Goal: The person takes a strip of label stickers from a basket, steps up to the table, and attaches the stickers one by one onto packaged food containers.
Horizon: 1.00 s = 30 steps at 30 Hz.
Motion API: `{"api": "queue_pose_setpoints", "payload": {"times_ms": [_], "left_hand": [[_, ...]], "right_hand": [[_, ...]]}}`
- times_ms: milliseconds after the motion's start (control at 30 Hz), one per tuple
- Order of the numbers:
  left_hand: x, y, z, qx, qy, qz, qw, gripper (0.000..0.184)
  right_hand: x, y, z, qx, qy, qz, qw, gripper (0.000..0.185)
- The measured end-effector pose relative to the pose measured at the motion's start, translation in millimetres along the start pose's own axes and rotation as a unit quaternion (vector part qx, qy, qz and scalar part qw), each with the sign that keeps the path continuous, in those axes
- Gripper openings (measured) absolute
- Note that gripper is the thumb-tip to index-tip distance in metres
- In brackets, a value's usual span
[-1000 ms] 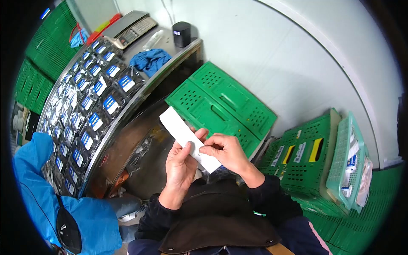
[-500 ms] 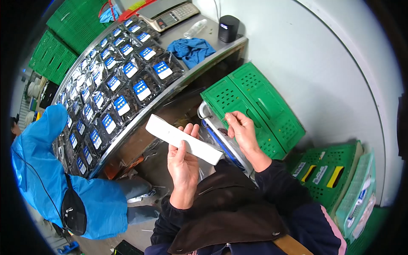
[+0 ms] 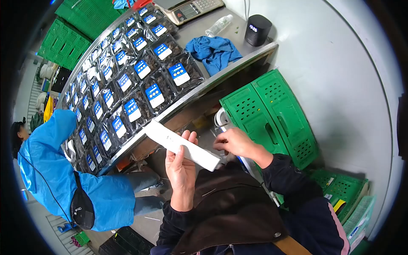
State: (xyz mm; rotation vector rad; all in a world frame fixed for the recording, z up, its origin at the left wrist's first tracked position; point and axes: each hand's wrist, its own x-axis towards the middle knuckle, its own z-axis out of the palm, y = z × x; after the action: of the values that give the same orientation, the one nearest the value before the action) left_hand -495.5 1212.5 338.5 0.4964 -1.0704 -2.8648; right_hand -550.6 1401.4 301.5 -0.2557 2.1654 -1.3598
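A long white folded paper strip [image 3: 185,146] lies across my left hand [image 3: 181,174]. The thumb presses on top of it and the fingers curl behind. A small dark mark shows on the strip's upper face. My right hand [image 3: 239,142] is just beyond the strip's right end, apart from it, with fingers bent together and pointing left. Whatever may be between those fingertips is hidden. Ahead on the metal table [image 3: 272,47] stand rows of dark-filled clear packs [image 3: 178,76] with blue and white labels.
Green crates [image 3: 267,114] are stacked at right, more crates [image 3: 335,187] lower right. A blue cloth [image 3: 214,53], plastic bottle [image 3: 219,25], black clock speaker [image 3: 258,29] and scale [image 3: 191,10] sit on the table. A person in a blue gown [image 3: 51,148] stands at left.
My right hand has come left and down, nearer the strip's right end, its fingers turning inward. The view has shifted, so the table appears larger. My left hand keeps the strip.
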Motion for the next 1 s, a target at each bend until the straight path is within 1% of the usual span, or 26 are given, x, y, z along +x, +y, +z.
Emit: {"api": "queue_pose_setpoints", "payload": {"times_ms": [33, 67, 100, 133, 167, 200, 233, 300, 333, 433, 467, 533, 567, 633, 667, 733, 1000], "left_hand": [[4, 2, -2, 0.000, 0.010, 0.002, 1.000, 0.038], [8, 4, -4, -0.002, 0.020, 0.005, 1.000, 0.037], [12, 7, -6, -0.008, 0.027, 0.008, 1.000, 0.037], [17, 11, -10, -0.006, 0.036, 0.004, 0.999, 0.038], [20, 16, -14, -0.004, 0.043, 0.000, 0.999, 0.038], [24, 22, -18, -0.007, 0.049, 0.002, 0.999, 0.038], [29, 26, -23, -0.010, 0.046, 0.001, 0.999, 0.037], [41, 38, -32, -0.020, 0.039, -0.001, 0.999, 0.037], [47, 44, -39, -0.021, 0.046, 0.001, 0.999, 0.036], [62, 71, -51, -0.036, 0.045, 0.007, 0.998, 0.037], [65, 82, -55, -0.037, 0.039, 0.008, 0.999, 0.039], [71, 98, -69, -0.052, 0.025, 0.010, 0.998, 0.040], [73, 104, -75, -0.061, 0.011, 0.009, 0.998, 0.042], [76, 120, -87, -0.075, 0.011, 0.010, 0.997, 0.045], [75, 127, -92, -0.059, 0.010, 0.007, 0.998, 0.046], [74, 138, -98, -0.030, 0.019, 0.002, 0.999, 0.050], [83, 146, -117, -0.051, 0.066, -0.008, 0.997, 0.052]], "right_hand": [[5, -6, 1, -0.066, -0.029, 0.007, 0.997, 0.020], [9, -9, 3, -0.035, -0.021, 0.002, 0.999, 0.025], [14, -12, 6, -0.039, -0.029, 0.002, 0.999, 0.025], [21, -14, 10, 0.104, -0.018, 0.007, 0.994, 0.033], [27, -19, 14, 0.246, -0.005, 0.014, 0.969, 0.040], [30, -33, 16, 0.262, -0.018, -0.006, 0.965, 0.048], [40, -31, 27, 0.247, -0.046, -0.012, 0.968, 0.048], [47, -54, 38, 0.113, -0.068, -0.064, 0.989, 0.047], [51, -66, 42, 0.080, -0.096, -0.065, 0.990, 0.046], [68, -87, 66, 0.106, -0.072, -0.073, 0.989, 0.034], [74, -92, 74, 0.098, -0.076, -0.074, 0.990, 0.034], [86, -101, 89, 0.142, -0.056, -0.065, 0.986, 0.028], [90, -107, 93, 0.134, -0.058, -0.065, 0.987, 0.028], [98, -120, 100, 0.172, -0.066, -0.050, 0.982, 0.024], [102, -125, 102, 0.164, -0.072, -0.048, 0.983, 0.024], [110, -133, 107, 0.198, -0.088, -0.018, 0.976, 0.021], [148, -122, 122, 0.202, -0.148, 0.020, 0.968, 0.021]]}}
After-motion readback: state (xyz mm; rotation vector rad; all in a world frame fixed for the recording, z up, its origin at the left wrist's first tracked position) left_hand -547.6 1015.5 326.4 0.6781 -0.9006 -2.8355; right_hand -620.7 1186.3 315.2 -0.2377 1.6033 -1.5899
